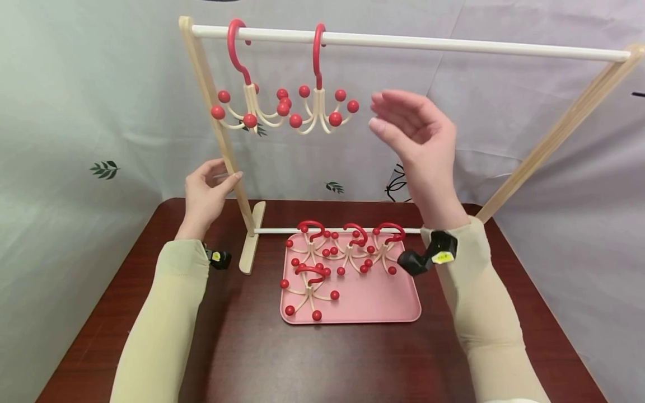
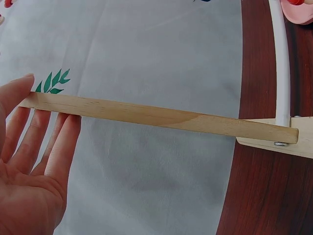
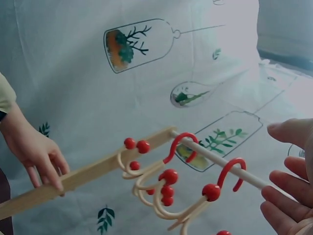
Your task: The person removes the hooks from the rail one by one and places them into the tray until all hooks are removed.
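Observation:
My left hand (image 1: 204,193) holds the left wooden post (image 2: 146,113) of a rack, thumb on one side and fingers on the other. Two hangers with red hooks, cream arms and red balls hang from the white top rail (image 1: 453,46). One hanger (image 1: 250,99) is near the left post; the second hanger (image 1: 319,103) hangs to its right. Raised just right of that second one, my right hand (image 1: 428,140) holds nothing, its fingers gently bent and the thumb apart. In the right wrist view its fingers (image 3: 286,196) appear beside the rail.
A pink tray (image 1: 373,305) lies on the dark wooden table (image 1: 252,358), bearing several more such hangers (image 1: 309,291), mostly at its back and left. The rack's lower white bar (image 1: 277,230) runs behind it. At right leans the other wooden post (image 1: 554,140). Pale printed cloth hangs behind.

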{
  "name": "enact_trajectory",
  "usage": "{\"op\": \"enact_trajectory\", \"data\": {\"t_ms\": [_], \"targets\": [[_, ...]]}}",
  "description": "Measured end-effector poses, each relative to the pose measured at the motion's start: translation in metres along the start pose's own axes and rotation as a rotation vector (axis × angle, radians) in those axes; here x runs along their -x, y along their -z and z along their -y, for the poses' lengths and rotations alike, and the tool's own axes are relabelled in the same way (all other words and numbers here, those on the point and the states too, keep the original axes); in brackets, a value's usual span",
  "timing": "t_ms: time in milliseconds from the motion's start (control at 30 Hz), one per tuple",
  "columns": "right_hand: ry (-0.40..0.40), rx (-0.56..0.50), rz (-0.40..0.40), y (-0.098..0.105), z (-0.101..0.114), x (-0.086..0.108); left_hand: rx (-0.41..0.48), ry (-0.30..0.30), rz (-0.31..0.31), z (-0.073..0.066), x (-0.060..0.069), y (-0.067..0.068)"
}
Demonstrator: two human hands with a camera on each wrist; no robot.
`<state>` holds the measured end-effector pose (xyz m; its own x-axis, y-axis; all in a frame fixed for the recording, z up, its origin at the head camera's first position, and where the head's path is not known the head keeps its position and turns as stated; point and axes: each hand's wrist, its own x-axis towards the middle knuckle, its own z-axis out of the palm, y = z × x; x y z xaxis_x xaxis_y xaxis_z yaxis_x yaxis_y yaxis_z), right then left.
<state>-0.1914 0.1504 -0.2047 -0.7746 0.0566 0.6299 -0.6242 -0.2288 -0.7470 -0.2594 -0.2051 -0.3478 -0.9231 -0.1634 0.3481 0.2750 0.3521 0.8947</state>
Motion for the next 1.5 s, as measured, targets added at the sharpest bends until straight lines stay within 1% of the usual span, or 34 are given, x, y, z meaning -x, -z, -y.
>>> {"op": "enact_trajectory", "data": {"t_ms": [100,200,300,433,500,633,733,867,967,1067,1300,1500], "targets": [[-0.025,0.018,-0.001,-0.005,0.003,-0.017,0.0,-0.005,-0.003,0.0,0.0,0.001],[-0.044,0.067,0.02,-0.01,0.004,-0.032,0.002,-0.01,-0.002,0.0,-0.001,0.001],[-0.045,0.108,0.045,-0.017,0.003,-0.046,0.008,-0.01,0.001,0.0,-0.001,0.0],[-0.051,0.135,0.05,-0.027,0.0,-0.06,0.011,-0.005,0.0,0.0,-0.001,0.0],[-0.077,0.148,0.048,-0.032,-0.002,-0.065,0.013,-0.004,0.002,0.0,-0.001,0.0],[-0.147,0.203,0.085,-0.041,-0.005,-0.07,0.012,-0.008,0.003,0.001,-0.001,0.0],[-0.185,0.252,0.118,-0.047,-0.009,-0.072,0.016,-0.012,0.003,0.001,-0.001,0.0],[-0.202,0.283,0.134,-0.053,-0.013,-0.074,0.019,-0.014,0.004,0.0,-0.001,-0.002],[-0.188,0.28,0.127,-0.055,-0.014,-0.075,0.014,-0.013,0.002,-0.001,-0.001,-0.003],[-0.174,0.277,0.102,-0.054,-0.014,-0.075,0.012,-0.01,0.003,-0.002,-0.001,-0.003],[-0.149,0.302,0.003,-0.044,-0.015,-0.076,0.01,-0.016,0.002,-0.002,-0.001,-0.004],[-0.162,0.297,-0.046,-0.036,-0.011,-0.073,0.016,-0.015,-0.001,-0.003,0.0,-0.004]]}}
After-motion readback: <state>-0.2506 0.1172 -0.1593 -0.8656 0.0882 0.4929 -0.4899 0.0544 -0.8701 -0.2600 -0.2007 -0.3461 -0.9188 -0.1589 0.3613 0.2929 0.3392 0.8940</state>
